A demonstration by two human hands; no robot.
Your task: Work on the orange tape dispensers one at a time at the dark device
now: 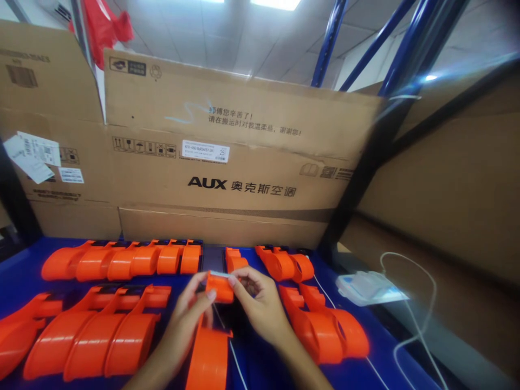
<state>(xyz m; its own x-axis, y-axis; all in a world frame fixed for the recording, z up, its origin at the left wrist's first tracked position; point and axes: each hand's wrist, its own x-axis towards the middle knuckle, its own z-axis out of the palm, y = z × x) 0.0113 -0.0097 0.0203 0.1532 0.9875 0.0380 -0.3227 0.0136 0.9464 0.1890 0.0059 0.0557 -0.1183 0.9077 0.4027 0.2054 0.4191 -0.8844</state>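
Nearest the camera, an orange plastic housing (209,352) runs off the bottom edge, its lower end cut off. Both hands pinch its upper end: the left hand (190,309) with thumb and fingers closed on the left side, the right hand (260,303) closed on the right, hiding what sits between the fingers. Left of the housing lie rows of orange shells (101,330), partly cut by the frame. Right of it, more shells (325,325), then bare blue table (385,357) toward a white cable (410,336).

Bright ceiling panels (276,3) overhead; right edge smeared and stretched, glare on the rack (426,76).
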